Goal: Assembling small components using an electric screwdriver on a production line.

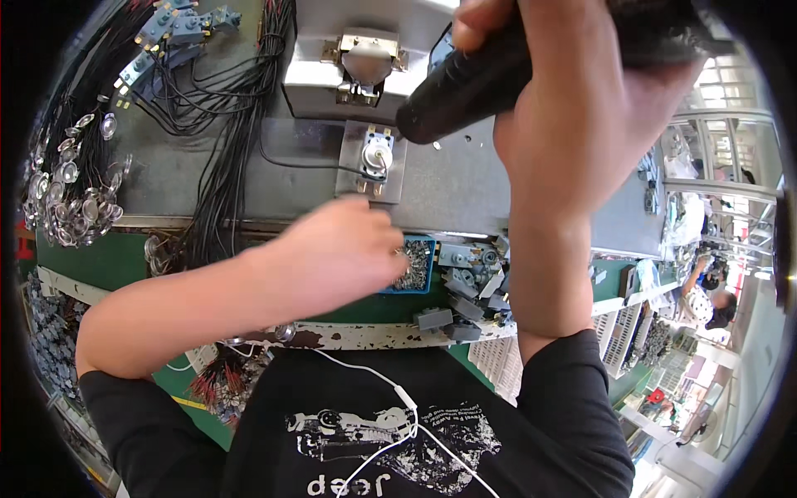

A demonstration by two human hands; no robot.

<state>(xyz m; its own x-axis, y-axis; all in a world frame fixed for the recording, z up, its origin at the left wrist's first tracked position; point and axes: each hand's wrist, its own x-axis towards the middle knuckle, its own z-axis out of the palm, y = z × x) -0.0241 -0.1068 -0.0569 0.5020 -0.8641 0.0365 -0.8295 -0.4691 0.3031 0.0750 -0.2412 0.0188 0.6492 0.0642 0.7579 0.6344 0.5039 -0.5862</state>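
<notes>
While the right hand point(581, 124) wraps its fingers around a black cylindrical tool point(465, 95) above the bench point(465, 187), the left hand point(353, 245), blurred, curls loosely near a blue tray point(431, 267) of small metal parts; whether it pinches anything cannot be told. Just beyond it, a grey component point(377, 153) lies on a metal plate point(399, 170).

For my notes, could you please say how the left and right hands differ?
The left hand curls near the blue tray, any grip unclear; the right hand grips a black tool. The left appears lower in view, the right higher. Both are bare.
</notes>
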